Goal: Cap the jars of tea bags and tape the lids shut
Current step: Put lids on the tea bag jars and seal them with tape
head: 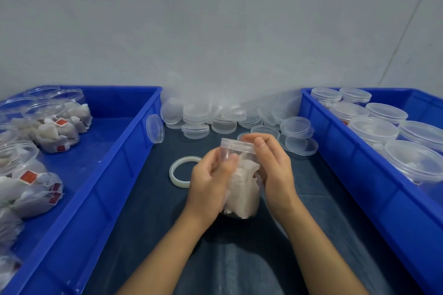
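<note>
- Two hands hold one jar (pixel 242 184) above the desk (pixel 153 199): left hand (pixel 211 182) wraps its body, right hand (pixel 273 167) pinches the lid (pixel 237 145).
- Looks light, thin, slippery; best gripped at the body, gently.
- Tape (pixel 183 171) lies just left.

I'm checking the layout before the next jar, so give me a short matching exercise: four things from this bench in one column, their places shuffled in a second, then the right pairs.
Things:
1. held jar
2. tape roll
3. loose lids
4. capped jars

Places:
A. in the right bin
B. piled on the cloth by the wall
C. between both hands, left hand and right hand
D. flat on the cloth, just left of the left hand

Pairs: 1-C, 2-D, 3-B, 4-A
</note>
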